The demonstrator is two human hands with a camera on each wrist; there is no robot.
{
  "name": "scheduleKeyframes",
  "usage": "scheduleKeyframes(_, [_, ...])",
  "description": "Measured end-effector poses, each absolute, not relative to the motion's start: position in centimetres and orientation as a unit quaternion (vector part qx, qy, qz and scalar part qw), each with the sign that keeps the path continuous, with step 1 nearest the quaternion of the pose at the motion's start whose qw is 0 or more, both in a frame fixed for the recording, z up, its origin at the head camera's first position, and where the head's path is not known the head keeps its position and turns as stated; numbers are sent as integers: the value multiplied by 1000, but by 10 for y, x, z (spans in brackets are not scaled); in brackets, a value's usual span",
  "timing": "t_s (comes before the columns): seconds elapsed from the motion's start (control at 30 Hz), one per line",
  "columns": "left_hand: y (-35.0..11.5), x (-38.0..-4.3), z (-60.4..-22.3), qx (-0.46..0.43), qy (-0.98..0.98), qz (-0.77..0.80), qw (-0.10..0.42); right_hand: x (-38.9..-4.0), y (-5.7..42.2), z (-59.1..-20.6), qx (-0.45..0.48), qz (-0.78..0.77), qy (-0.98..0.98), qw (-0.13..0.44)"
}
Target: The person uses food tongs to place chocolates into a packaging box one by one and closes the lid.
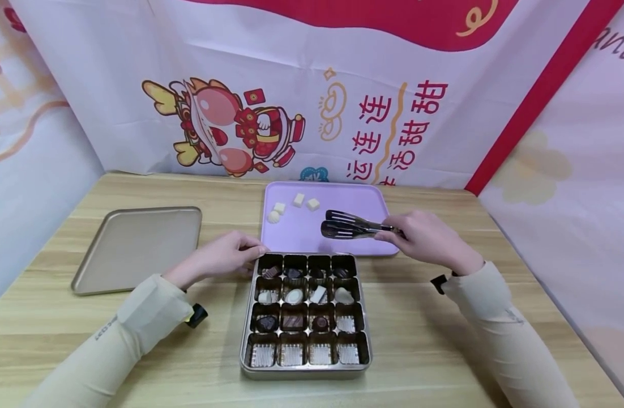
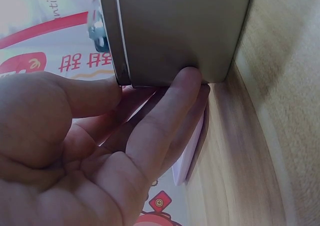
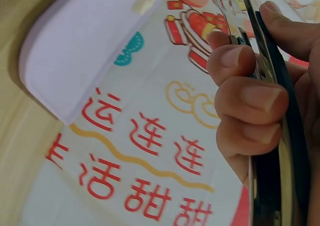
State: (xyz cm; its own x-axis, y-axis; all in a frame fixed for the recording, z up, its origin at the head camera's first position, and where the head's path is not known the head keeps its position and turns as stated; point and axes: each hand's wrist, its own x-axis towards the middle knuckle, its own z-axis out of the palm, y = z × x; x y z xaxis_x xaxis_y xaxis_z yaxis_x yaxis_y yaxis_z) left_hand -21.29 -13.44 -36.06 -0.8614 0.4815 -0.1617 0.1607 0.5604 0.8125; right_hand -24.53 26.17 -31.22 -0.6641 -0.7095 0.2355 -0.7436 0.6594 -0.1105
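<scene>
A metal tin (image 1: 306, 371) with a divided dark insert stands in front. Its three far rows hold dark and white chocolates (image 1: 294, 296), while the near row and the third row's right cell hold none. At the tin's far left corner, my left hand (image 1: 227, 255) holds on, thumb (image 2: 92, 96) at the rim and fingers (image 2: 165, 116) against the sides. My right hand (image 1: 426, 238) grips slotted tongs (image 1: 350, 224) above the lilac tray (image 1: 337, 198), their ends slightly apart with nothing between them. Several white chocolates (image 1: 299, 199) lie on that tray's left part.
A beige tray (image 1: 139, 243) lies on the wooden table (image 1: 200, 362) at the left. A printed cloth (image 1: 271, 51) hangs behind the table, right at the back of the lilac tray, and more cloth (image 1: 572, 170) rises along the right side.
</scene>
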Motion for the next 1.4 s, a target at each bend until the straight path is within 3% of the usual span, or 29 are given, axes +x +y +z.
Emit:
scheduleKeyframes(0.33, [-134,-212,-358,184,858,440,190,-199,280,-294,459,92,-874,129])
scheduleKeyframes(0.63, [-133,-214,-360,181,862,433,193,-164,290,-282,510,109,-848,91])
scheduleKeyframes(0.93, [-134,-214,-361,185,867,425,184,-159,287,-283,562,121,-816,62])
scheduleKeyframes(1.4, [-133,-213,-357,184,862,433,190,-162,285,-292,546,107,-830,43])
